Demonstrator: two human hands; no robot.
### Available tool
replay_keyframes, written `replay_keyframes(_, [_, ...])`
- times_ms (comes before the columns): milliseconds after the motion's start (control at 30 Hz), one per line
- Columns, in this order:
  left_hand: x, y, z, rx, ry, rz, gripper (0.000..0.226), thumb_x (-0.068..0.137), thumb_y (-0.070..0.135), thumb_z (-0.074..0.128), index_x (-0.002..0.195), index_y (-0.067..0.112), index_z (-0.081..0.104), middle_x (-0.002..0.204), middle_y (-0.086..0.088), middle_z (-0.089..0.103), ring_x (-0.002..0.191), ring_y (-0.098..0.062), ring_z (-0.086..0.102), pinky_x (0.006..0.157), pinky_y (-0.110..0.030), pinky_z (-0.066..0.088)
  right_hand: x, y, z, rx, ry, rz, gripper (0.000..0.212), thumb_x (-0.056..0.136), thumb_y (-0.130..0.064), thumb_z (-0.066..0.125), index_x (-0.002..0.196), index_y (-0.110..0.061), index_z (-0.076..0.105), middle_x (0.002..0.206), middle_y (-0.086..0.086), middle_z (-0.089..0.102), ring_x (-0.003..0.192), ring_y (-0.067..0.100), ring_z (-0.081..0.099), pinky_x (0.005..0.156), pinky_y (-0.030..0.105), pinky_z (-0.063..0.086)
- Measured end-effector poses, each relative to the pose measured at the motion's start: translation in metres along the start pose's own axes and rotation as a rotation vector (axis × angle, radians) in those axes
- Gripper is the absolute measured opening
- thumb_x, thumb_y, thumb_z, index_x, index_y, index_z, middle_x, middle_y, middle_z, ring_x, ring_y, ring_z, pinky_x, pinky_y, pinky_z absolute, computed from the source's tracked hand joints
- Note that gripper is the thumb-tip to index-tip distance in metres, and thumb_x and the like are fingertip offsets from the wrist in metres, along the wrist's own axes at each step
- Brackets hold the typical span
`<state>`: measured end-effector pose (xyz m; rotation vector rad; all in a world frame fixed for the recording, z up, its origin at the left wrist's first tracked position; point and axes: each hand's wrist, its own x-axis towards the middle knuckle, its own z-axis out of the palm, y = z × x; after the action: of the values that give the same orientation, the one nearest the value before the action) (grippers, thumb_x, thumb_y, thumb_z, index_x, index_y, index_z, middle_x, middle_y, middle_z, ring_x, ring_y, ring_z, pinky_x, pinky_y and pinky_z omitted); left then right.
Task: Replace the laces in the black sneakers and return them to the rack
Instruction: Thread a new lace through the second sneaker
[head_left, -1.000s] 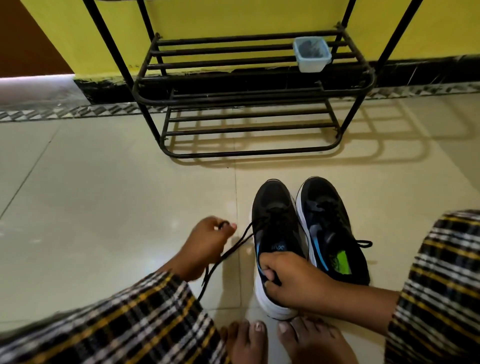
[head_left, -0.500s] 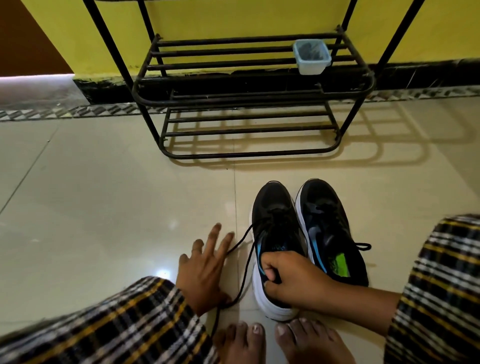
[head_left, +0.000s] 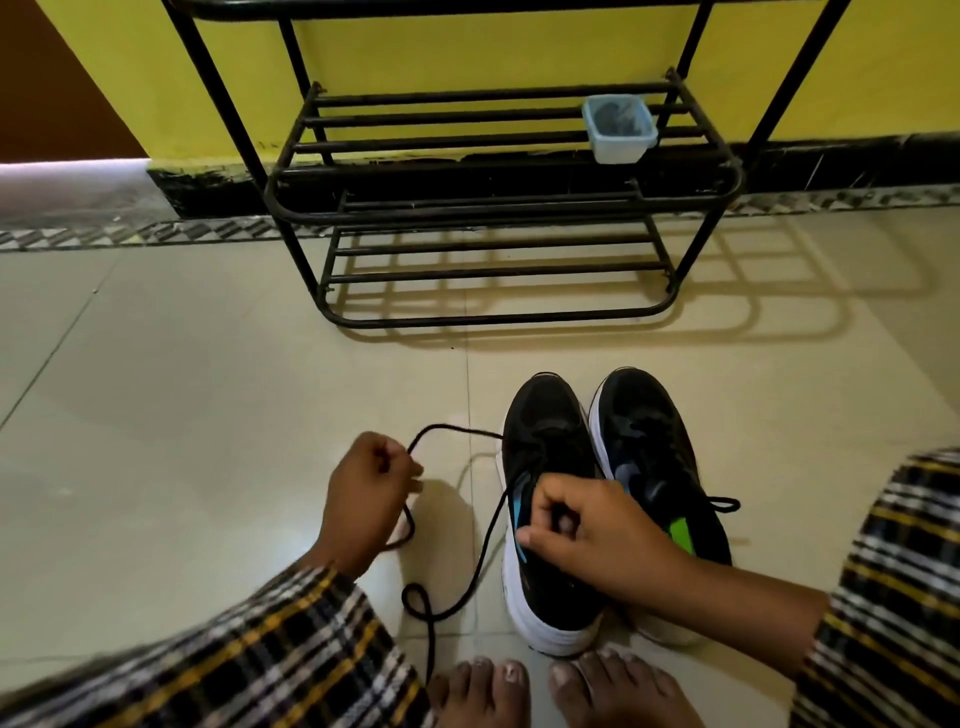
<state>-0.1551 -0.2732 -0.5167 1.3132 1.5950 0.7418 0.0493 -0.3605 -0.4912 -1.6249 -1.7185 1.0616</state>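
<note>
Home entryway: metal shoe rack (head_left: 498, 208) (against yellow wall (head_left: 467, 47)) on tiled floor (head_left: 182, 389).

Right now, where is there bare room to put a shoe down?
The floor tiles left of the left hand are bare, as is the strip between the sneakers and the rack. The rack's bars are free left of the plastic tub. It is crowded around the lace, hands and feet.

A pale tub (head_left: 619, 129) holds dark bits, right along the yellow wall (head_left: 467, 47). Below the wall runs a black skirting (head_left: 857, 163), then cream floor (head_left: 182, 415).
</note>
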Motion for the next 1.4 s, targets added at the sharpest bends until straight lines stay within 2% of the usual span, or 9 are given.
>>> replay_keyframes(67, [-0.004,0.03,0.005,-0.358,-0.054,-0.118,0.016,0.093,0.001,0.046,0.081,0.01,0.051,0.073,-0.007,0.063,0.056,-0.015,0.059,0.064,-0.029,0.049,0.005,-0.007,-0.003,0.072,0.035,0.034,0.013,0.082,-0.022,0.07,0.082,-0.021,0.057,0.055,-0.015,0.053,0.048,0.005,0.044,0.05,0.016,0.035])
replay_keyframes(200, [-0.02,0.079,0.016,-0.841,-0.441,-0.294,0.024,0.093,-0.007,0.038,0.089,0.008,0.056,0.071,-0.005,0.061,0.055,-0.011,0.058,0.058,-0.024,0.055,0.011,-0.017,-0.001,0.248,-0.091,0.187,0.038,0.081,-0.024,0.073,0.113,-0.026,0.052,0.064,-0.002,0.054,0.054,0.009,0.048,0.055,0.025,0.039])
replay_keyframes(300, [-0.029,0.094,0.02,-0.891,-0.543,-0.273,0.025,0.092,-0.008,0.038,0.091,0.007,0.058,0.072,-0.005,0.064,0.058,-0.011,0.06,0.059,-0.023,0.056,0.009,-0.022,-0.006,0.58,-0.276,0.294,0.018,0.087,-0.021,0.065,0.099,-0.012,0.054,0.063,-0.002,0.05,0.043,0.008,0.039,0.044,0.023,0.029])
replay_keyframes(467, [-0.017,0.087,0.011,-0.827,-0.301,-0.213,0.019,0.092,-0.005,0.042,0.093,0.008,0.056,0.069,-0.002,0.064,0.057,-0.011,0.056,0.057,-0.024,0.054,0.012,-0.018,-0.033,0.92,-0.294,0.443,0.023,0.089,-0.031,0.049,0.078,-0.012,0.052,0.052,-0.005,0.03,0.037,0.003,0.022,0.039,0.018,0.014])
replay_keyframes(667, [-0.009,0.059,0.006,-0.589,-0.015,-0.107,0.023,0.094,-0.007,0.043,0.085,0.008,0.06,0.083,-0.006,0.065,0.071,-0.016,0.063,0.065,-0.027,0.056,0.017,-0.006,-0.069,0.527,-0.082,0.462,0.021,0.093,-0.023,0.054,0.083,-0.008,0.064,0.053,-0.001,0.041,0.038,0.004,0.025,0.036,0.016,0.017])
replay_keyframes(967, [-0.006,0.043,0.012,-0.515,0.069,-0.034,0.019,0.093,-0.005,0.049,0.087,0.009,0.061,0.086,-0.003,0.066,0.072,-0.013,0.063,0.067,-0.026,0.055,0.021,0.0,-0.079,0.177,0.113,0.371,0.021,0.094,-0.012,0.053,0.088,0.003,0.066,0.051,-0.002,0.051,0.038,-0.002,0.043,0.043,0.009,0.033])
replay_keyframes(1167, [-0.002,0.036,0.012,-0.401,-0.036,-0.121,0.021,0.089,-0.004,0.055,0.096,0.013,0.065,0.098,-0.007,0.067,0.092,-0.022,0.065,0.077,-0.029,0.054,0.02,0.002,-0.083,0.239,0.094,0.375,0.017,0.096,-0.005,0.047,0.087,-0.006,0.062,0.061,0.002,0.062,0.043,0.008,0.047,0.042,0.016,0.035])
replay_keyframes(1267, [-0.009,0.034,0.016,-0.07,-0.163,-0.041,0.039,0.09,0.01,0.062,0.12,0.034,0.055,0.127,0.002,0.055,0.114,-0.015,0.052,0.096,-0.036,0.048,0.018,-0.006,-0.075,0.078,0.05,0.297,0.019,0.091,-0.012,0.057,0.073,-0.011,0.063,0.057,0.003,0.066,0.044,0.01,0.052,0.049,0.013,0.042])
replay_keyframes(1400, [-0.03,0.056,0.032,0.194,-0.394,0.329,0.045,0.085,0.028,0.068,0.125,0.045,0.054,0.123,0.025,0.053,0.107,0.012,0.05,0.087,-0.003,0.037,0.019,-0.02,-0.063,0.015,0.014,0.2,0.024,0.087,-0.021,0.064,0.065,-0.013,0.064,0.048,0.002,0.062,0.042,-0.003,0.052,0.05,0.005,0.036])
